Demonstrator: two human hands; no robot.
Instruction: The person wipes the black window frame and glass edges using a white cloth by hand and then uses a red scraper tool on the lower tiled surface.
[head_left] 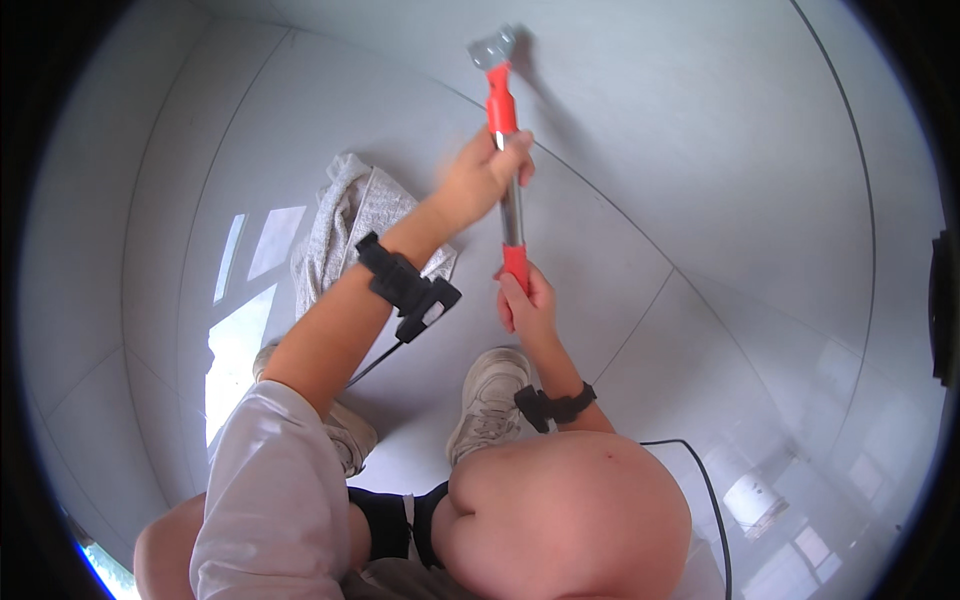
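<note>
A long-handled hammer (511, 215) with a silver-grey head, red grips and a bare metal shaft stands slanted in front of me. My left hand (492, 172) wraps round the metal shaft just below the upper red part, slightly blurred. Lower down, my right hand (527, 300) is closed on the red end grip. The hammer head is close to the grey tiled wall (680, 130), its shadow falling beside it; whether it touches cannot be told. A crumpled grey cloth (345, 225) lies on the floor, left of the hammer and partly behind my left forearm.
Large pale tiles cover the glossy floor (600, 260), which meets the wall along a dark seam. My beige shoes (490, 395) and bent knee are close below the hands. Black cables (715, 500) run from the wrist straps. A white roll-like shape (752, 500) shows at lower right.
</note>
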